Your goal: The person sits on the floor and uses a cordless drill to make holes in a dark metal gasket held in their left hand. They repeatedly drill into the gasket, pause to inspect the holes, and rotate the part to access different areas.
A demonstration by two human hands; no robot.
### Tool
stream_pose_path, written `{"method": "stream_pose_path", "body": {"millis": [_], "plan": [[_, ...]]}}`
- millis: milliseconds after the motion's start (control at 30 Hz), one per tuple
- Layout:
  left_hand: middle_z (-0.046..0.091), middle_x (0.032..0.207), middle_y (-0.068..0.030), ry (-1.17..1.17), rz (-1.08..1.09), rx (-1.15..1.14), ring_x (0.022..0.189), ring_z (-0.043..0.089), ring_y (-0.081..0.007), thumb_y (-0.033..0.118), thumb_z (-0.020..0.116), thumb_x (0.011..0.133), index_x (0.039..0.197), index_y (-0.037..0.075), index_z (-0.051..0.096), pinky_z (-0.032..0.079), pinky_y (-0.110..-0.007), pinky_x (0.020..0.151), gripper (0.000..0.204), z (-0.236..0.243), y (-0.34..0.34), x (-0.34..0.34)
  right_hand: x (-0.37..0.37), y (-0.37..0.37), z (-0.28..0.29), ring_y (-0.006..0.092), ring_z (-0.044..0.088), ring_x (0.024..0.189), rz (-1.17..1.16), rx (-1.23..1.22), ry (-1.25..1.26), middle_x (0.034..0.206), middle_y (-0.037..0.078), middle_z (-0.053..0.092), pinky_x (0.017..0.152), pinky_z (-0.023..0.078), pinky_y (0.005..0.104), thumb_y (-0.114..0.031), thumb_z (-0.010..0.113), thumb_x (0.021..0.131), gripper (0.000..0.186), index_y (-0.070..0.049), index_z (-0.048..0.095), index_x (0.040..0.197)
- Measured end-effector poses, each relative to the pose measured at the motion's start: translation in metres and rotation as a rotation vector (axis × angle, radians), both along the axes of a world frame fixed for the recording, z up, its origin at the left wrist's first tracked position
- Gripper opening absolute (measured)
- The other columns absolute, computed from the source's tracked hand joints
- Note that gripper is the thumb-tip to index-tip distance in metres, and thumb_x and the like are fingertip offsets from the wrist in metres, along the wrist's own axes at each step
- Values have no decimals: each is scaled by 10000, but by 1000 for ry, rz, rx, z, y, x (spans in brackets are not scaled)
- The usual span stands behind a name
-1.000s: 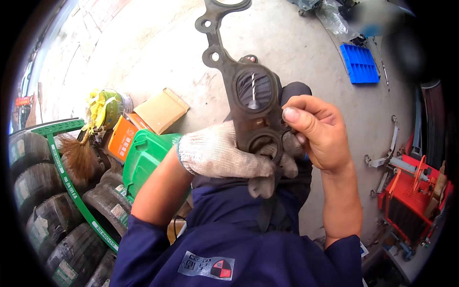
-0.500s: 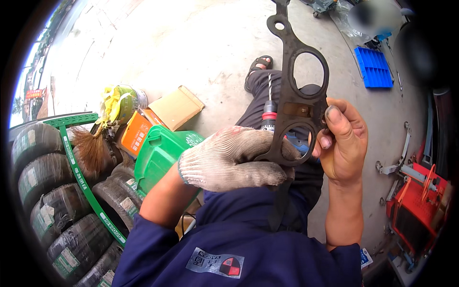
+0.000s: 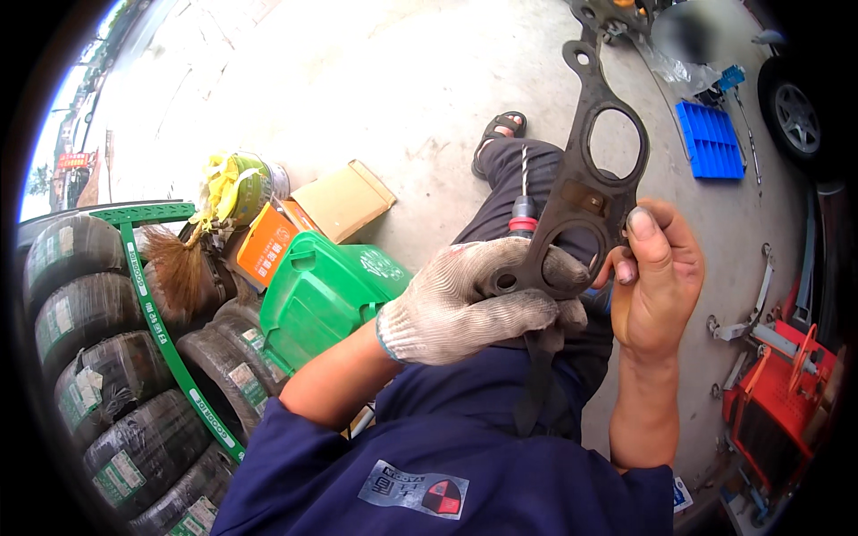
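Note:
A dark, flat metal manifold gasket [image 3: 584,147] with large round openings and small bolt holes is held upright before me. My left hand [image 3: 474,302], in a stained knit work glove, is closed around its lower end, thumb in front and fingertips showing through the lowest big opening. My bare right hand [image 3: 660,272] is closed at the gasket's right edge, thumb and curled fingers against it; the exact contact is partly hidden. Behind the gasket, over my leg, a power drill with a red collar [image 3: 523,223] and a twist bit [image 3: 525,174] points away; its body is mostly covered.
Left of me stand a green plastic bin [image 3: 308,290], an open cardboard box [image 3: 344,198], a straw broom [image 3: 176,268] and wrapped tires [image 3: 112,384] behind a green rack bar [image 3: 170,353]. To the right are a blue compartment tray [image 3: 710,140], a red machine [image 3: 778,393] and a car wheel [image 3: 795,116].
Both hands and the gasket have shifted rightward in view, and the gasket tilts further right at its top. My left glove's grip shows more of its lower bolt hole. Both hands stay on it.

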State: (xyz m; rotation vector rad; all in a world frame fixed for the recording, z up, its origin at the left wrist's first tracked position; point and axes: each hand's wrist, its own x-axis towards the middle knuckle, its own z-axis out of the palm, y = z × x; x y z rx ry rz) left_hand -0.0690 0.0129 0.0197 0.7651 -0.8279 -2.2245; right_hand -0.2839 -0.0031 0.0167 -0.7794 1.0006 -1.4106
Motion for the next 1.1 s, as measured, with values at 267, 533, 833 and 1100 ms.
{"method": "stream_pose_path", "body": {"millis": [267, 533, 833, 1100], "plan": [[742, 1086, -151, 31, 138, -15, 980, 721, -194, 104, 623, 1021, 1287, -50, 622, 572, -329, 906, 307, -6, 4, -8, -2, 10, -12, 82, 551, 632, -9, -19, -87, 861, 31, 667, 568, 581, 336, -46, 673, 997, 223, -1, 675, 1215], [733, 1068, -191, 92, 162, -70, 925, 737, -244, 119, 573, 1050, 1262, -82, 607, 607, -366, 841, 294, -13, 1, -14, -11, 10, -11, 99, 580, 684, 92, -20, -229, 872, 31, 676, 630, 570, 375, -53, 644, 1021, 252, -46, 676, 1270], [718, 1113, -194, -38, 263, -62, 1009, 724, -292, 175, 648, 1021, 1215, -74, 637, 622, -435, 877, 315, -20, 3, -18, -8, 8, -18, 209, 637, 661, 164, 61, -523, 848, 46, 695, 595, 540, 399, -211, 625, 1056, 219, -93, 706, 1223], [705, 1129, -189, 35, 230, -14, 1010, 727, -318, 224, 659, 1022, 1189, -68, 636, 628, -473, 860, 337, -15, -1, -20, -8, 9, -23, 174, 625, 665, 172, 36, -526, 868, 64, 691, 592, 538, 390, -243, 632, 1055, 220, -72, 709, 1169]]}}
